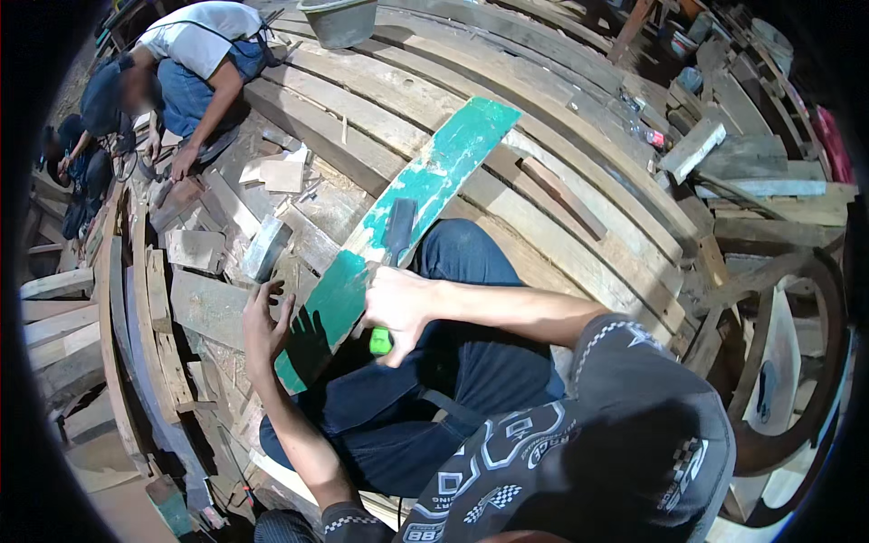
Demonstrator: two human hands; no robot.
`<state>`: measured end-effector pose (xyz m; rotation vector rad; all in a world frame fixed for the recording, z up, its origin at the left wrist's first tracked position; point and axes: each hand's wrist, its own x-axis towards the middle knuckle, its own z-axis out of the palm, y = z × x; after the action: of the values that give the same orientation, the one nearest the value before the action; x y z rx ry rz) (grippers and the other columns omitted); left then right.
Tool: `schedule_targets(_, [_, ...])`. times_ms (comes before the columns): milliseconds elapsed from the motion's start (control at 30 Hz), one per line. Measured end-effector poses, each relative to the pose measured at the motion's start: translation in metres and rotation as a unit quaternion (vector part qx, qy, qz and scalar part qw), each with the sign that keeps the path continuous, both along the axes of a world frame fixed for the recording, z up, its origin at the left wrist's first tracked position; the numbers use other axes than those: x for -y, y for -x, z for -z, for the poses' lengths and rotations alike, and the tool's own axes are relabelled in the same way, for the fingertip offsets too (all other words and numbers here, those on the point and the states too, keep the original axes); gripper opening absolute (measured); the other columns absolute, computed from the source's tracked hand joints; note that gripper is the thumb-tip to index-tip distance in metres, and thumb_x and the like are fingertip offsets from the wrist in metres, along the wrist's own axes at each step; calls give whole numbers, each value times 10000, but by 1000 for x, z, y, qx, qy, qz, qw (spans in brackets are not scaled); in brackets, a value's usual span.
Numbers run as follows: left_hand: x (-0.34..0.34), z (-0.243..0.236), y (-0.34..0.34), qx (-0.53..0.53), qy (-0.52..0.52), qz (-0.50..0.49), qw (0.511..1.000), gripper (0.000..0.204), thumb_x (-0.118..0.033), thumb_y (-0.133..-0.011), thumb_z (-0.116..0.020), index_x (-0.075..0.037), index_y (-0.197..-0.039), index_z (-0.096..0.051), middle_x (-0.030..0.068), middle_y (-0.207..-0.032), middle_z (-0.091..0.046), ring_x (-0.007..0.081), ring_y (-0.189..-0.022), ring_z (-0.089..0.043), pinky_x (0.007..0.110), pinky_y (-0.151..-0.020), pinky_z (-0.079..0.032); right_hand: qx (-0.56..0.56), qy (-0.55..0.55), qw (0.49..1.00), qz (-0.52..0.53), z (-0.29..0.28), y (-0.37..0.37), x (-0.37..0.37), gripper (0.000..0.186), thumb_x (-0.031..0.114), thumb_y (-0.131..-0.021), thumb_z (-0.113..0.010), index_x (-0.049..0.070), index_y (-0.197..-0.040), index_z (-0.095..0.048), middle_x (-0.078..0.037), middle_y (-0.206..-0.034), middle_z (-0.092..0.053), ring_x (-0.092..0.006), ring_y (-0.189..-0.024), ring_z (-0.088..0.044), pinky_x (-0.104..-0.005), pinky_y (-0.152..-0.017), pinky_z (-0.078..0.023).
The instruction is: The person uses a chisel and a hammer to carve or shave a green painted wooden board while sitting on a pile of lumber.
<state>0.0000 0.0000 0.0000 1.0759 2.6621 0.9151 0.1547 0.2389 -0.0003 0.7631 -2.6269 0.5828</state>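
A long board with flaking green paint [328, 299] lies slantwise across my lap, its far end resting over the planks. Bare pale wood shows through in patches along its middle and far part. My right hand [398, 306] is closed round the handle of a chisel [401, 228], whose wide grey blade lies over the board and points away from me. The green butt of its handle sticks out below my fist. Beside the board's left edge my left hand [264, 328] is raised with fingers apart, holding nothing, and its shadow falls on the green paint.
Long timber planks [534, 213] spread out ahead, with a grey tub [339, 22] on them. Wood offcuts [195, 251] and chips lie to the left. A co-worker [204, 68] crouches at the far left. A curved dark wooden frame [837, 362] stands at right among scrap boards.
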Motion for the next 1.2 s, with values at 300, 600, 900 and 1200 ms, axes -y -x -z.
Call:
schedule_targets(300, [1, 4, -2, -33, 1, 29, 999, 312, -204, -902, -694, -32, -1154, -629, 179, -1026, -663, 337, -933, -646, 405, -827, -515, 29, -13, 999, -10, -9, -5, -40, 476, 579, -524, -756, 120, -559, -636, -84, -459, -501, -323, -471, -565, -418, -444, -419])
schedule_targets(600, [0, 4, -5, -3, 5, 16, 1000, 304, -182, -888, -703, -1, -1123, -638, 195, -1026, -660, 327, -913, -656, 411, -796, -520, 8, 54, 998, 32, -9, 14, -41, 452, 533, -530, -784, 114, -549, -617, -95, -505, -540, -300, -488, -571, -408, -443, -406])
schedule_targets(900, [7, 7, -1, -9, -5, 14, 1000, 296, -200, -894, -696, -51, -1142, -633, 166, -1028, -657, 327, -922, -650, 411, -815, -520, 33, 89, 989, 110, -26, 26, -51, 432, 514, -552, -792, 104, -662, -709, -89, -544, -596, -304, -522, -608, -386, -490, -452])
schedule_targets(1200, [2, -6, -3, -22, 9, 10, 1000, 311, -237, -908, -683, -56, -1152, -614, 159, -1017, -640, 312, -910, -643, 413, -811, -519, 64, 74, 984, 149, -36, 47, -50, 501, 601, -638, -726, 100, -650, -726, -132, -524, -598, -346, -501, -611, -422, -476, -484])
